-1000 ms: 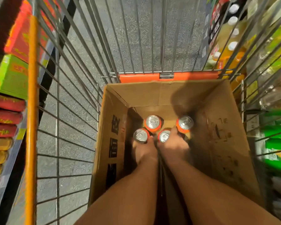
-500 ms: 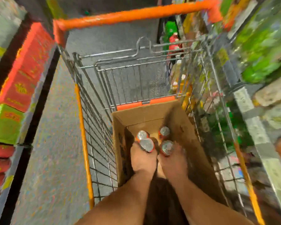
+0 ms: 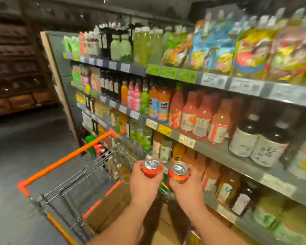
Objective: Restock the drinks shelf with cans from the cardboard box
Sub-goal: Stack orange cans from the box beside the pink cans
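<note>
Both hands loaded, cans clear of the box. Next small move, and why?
Probably carry both cans right, toward the shelf. The left hand and right hand each grip an upright orange can above the cardboard box, short of the shelf edge.

Clearances at the drinks shelf (image 3: 219, 151)

Bottles (image 3: 201, 119) pack the shelf tiers to their front edges, closing off each tier. Open air lies between the hands and the shelf front. The cart (image 3: 67, 175) with the cardboard box (image 3: 111, 206) blocks the space below and to the left.
</note>
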